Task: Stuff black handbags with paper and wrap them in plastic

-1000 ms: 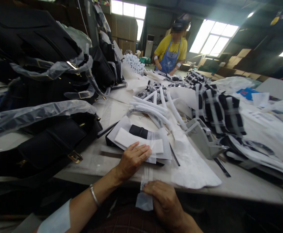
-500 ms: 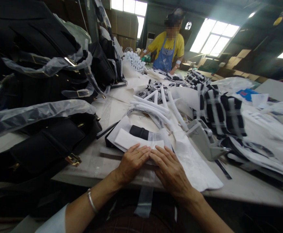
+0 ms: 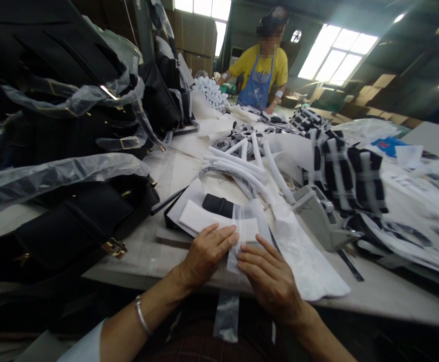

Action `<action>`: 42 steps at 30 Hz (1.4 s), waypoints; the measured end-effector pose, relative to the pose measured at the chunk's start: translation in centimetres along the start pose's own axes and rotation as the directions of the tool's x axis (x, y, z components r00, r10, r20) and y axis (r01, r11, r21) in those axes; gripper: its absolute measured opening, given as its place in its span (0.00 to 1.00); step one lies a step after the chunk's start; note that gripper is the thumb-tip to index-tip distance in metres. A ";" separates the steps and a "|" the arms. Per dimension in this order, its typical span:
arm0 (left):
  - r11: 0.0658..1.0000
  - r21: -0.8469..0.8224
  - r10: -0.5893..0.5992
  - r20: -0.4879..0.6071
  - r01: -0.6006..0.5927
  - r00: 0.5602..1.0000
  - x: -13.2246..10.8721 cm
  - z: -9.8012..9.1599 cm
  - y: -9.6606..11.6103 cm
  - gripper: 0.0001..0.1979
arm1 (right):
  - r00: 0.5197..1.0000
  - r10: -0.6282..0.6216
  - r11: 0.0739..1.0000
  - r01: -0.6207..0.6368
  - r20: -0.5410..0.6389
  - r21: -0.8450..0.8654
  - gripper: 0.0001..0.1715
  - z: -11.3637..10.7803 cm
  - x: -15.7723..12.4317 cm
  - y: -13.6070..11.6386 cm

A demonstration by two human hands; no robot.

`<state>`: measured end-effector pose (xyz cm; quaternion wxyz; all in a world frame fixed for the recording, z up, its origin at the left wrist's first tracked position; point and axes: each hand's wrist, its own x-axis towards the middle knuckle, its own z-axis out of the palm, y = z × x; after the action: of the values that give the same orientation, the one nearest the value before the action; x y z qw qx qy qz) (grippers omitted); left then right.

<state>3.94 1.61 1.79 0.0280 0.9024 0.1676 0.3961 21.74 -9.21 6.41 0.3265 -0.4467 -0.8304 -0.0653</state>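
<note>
A white foam strip (image 3: 200, 216) lies over a small black piece with a strap (image 3: 217, 204), on white sheeting near the table's front edge. A clear plastic strip (image 3: 245, 221) crosses the foam's right part and hangs toward the edge. My left hand (image 3: 208, 251) rests on the foam's front edge, fingers stretched and lying flat, fingertips at the plastic strip. My right hand (image 3: 268, 271) is just right of the strip, fingers extended and slightly apart, fingertips touching the plastic. Another clear strip (image 3: 227, 311) hangs below the table edge.
Black bags (image 3: 72, 221) with plastic-wrapped straps are piled at left. White foam tubes (image 3: 238, 168) lie behind the work. A grey tape dispenser (image 3: 321, 221) stands at right, near wrapped black pieces (image 3: 336, 171). Across the table is a person in a blue apron (image 3: 257, 85).
My right hand has moved slightly down and right, away from my left fingertips. More of the clear strip over the foam now shows. The view has shifted slightly.
</note>
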 end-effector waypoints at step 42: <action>0.999 0.017 -0.045 -0.042 0.045 0.998 0.4 0.9 0.2 0.13 | 0.979 -0.026 0.899 0.110 0.200 -0.424 0.12 1.6 2.6 2.9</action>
<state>4.92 1.65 1.53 0.0252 0.8902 0.1921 0.4123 22.21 -5.06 6.21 0.1361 -0.4828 -0.8375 -0.2167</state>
